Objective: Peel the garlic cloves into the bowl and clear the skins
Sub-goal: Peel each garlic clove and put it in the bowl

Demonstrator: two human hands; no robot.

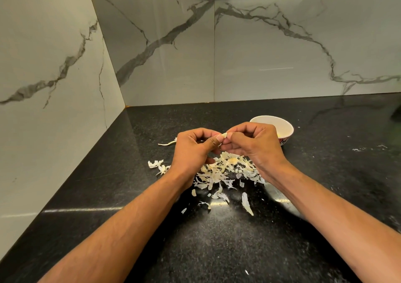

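Garlic clove (224, 135) pinched between both hands, just left of the bowl (282, 126)
Left hand (191, 147) and right hand (253, 143) both grip it; right hand nearer the bowl

Bowl (282, 126) contents (yellowish) mostly hidden.

even, fairly bright indoor light from above. long white glare streaks on glossy black countertop (130, 196) and on marble wall tiles (271, 68). soft arm shadows on counter. wide-angle bend at edges, wall lines curve. focus sharp centrally, slight softness near bottom corners.
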